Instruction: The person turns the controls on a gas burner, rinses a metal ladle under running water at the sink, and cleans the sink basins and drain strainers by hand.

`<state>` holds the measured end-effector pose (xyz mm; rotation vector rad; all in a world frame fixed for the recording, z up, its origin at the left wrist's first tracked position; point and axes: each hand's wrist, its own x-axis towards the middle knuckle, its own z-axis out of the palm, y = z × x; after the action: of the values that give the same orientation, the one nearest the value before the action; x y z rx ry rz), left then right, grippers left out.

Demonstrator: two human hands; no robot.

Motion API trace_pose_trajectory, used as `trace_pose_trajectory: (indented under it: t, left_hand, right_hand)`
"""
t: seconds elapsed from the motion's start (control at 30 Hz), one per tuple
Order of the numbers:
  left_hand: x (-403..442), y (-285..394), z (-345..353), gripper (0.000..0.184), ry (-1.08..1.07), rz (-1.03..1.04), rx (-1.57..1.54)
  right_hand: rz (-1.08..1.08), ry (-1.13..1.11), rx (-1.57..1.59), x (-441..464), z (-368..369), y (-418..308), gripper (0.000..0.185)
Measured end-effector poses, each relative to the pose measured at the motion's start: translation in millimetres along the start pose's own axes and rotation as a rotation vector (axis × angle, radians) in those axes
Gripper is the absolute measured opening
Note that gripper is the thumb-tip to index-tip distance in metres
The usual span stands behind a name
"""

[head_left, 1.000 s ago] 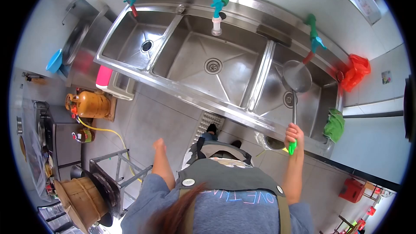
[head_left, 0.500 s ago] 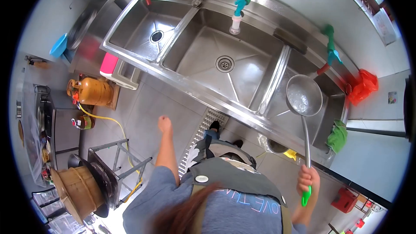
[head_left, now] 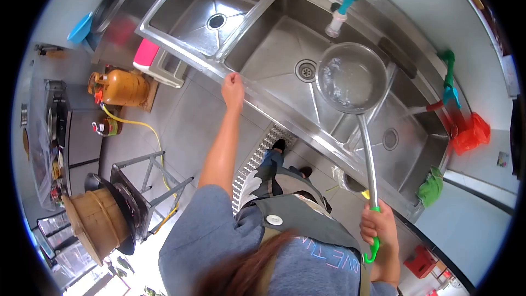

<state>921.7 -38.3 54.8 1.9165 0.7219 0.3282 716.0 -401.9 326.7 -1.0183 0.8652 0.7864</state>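
Note:
My right hand [head_left: 378, 223] is wrapped round the green-ended handle of a large metal ladle [head_left: 370, 159]. Its wide bowl, with what looks like water in it, hangs over the middle sink basin [head_left: 274, 49] near the divider to the right basin [head_left: 408, 156]. Beside the front rim of the sink, my left hand [head_left: 233, 85] is closed in a fist, with nothing visible in it. Water seems to run from the right tap [head_left: 451, 90], which has a red nozzle.
A middle tap [head_left: 345, 8] with a white nozzle hangs over the sink. A green cloth [head_left: 430, 187] and a red bag [head_left: 474, 131] are at the right end. On the left stand an orange gas cylinder [head_left: 123, 87] with a yellow hose and a metal stand [head_left: 156, 186].
The ladle's bowl has moved left from the right basin to over the middle one, coming nearer the camera. My left fist has risen forward to the sink's edge. The view has shifted too.

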Motion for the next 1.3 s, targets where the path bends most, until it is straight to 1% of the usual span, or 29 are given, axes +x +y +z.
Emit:
trace_pose_trajectory:
  t: [0.1,0.17,0.3,0.4,0.53,0.63,0.67,0.77,0.83,0.9,0.97,1.0,1.1,1.13,1.2,1.27,1.3]
  left_hand:
    - [48.8,-13.8,-7.1,0.021,0.114,0.197,0.252]
    - [72.1,-15.6,-10.9,0.019,0.171,0.364,0.342]
    - [88.3,-42.1,-8.1,0.022,0.285,0.623,0.534]
    - [71.0,-47.5,-1.2,0.023,0.269,0.686,0.530]
    - [28.2,-45.5,17.0,0.030,0.227,0.608,0.604]
    - [-17.6,-34.5,40.4,0.028,0.287,0.618,0.594]
    - [-35.6,-31.6,50.2,0.028,0.276,0.612,0.625]
    - [-97.5,-17.4,83.4,0.029,0.173,0.603,0.707]
    - [-136.6,-6.4,108.4,0.029,0.029,0.556,0.731]
    - [-186.4,20.8,129.6,0.033,-0.170,0.505,0.617]
    - [-234.7,22.7,167.2,0.037,-0.200,0.524,0.369]
    - [-253.4,25.0,185.6,0.040,-0.207,0.536,0.243]
    - [-316.3,39.1,223.1,0.045,-0.126,0.739,0.601]
    - [-334.2,45.1,230.0,0.046,-0.179,0.782,0.594]
    - [-366.6,60.2,238.0,0.048,-0.282,0.863,0.584]
    - [-399.5,64.5,247.4,0.043,-0.663,0.903,0.599]
    - [-414.6,63.2,257.7,0.032,-0.904,0.898,0.557]
  right_hand:
    - [0.042,-0.045,-0.137,30.6,24.7,-7.3,0.013]
    - [0.073,-0.090,-0.200,53.4,41.7,-11.5,0.014]
    - [0.063,-0.124,-0.305,91.8,58.1,-8.0,0.014]
    - [0.059,-0.119,-0.382,99.7,57.0,-2.4,0.014]
    - [0.017,-0.120,-0.462,97.2,37.7,0.9,0.014]
    - [-0.021,-0.075,-0.544,81.9,9.6,5.4,0.014]
    - [-0.037,-0.055,-0.572,76.3,-3.5,8.7,0.015]
    - [-0.089,0.006,-0.611,56.0,-44.2,20.1,0.014]
    - [-0.147,0.043,-0.608,46.5,-77.3,31.0,0.014]
    - [-0.158,0.070,-0.583,27.8,-101.8,38.1,0.013]
    - [-0.171,0.111,-0.570,7.4,-124.4,44.4,0.013]
    - [-0.224,0.111,-0.574,0.5,-140.3,51.0,0.013]
    - [-0.284,0.210,-0.610,-24.9,-178.8,66.8,0.013]
    - [-0.323,0.247,-0.586,-28.8,-195.5,78.2,0.014]
    - [-0.314,0.368,-0.625,-40.4,-218.2,91.7,0.015]
    - [-0.330,0.449,-0.657,-50.2,-244.4,106.8,0.015]
    - [-0.351,0.484,-0.673,-56.9,-253.5,115.8,0.015]
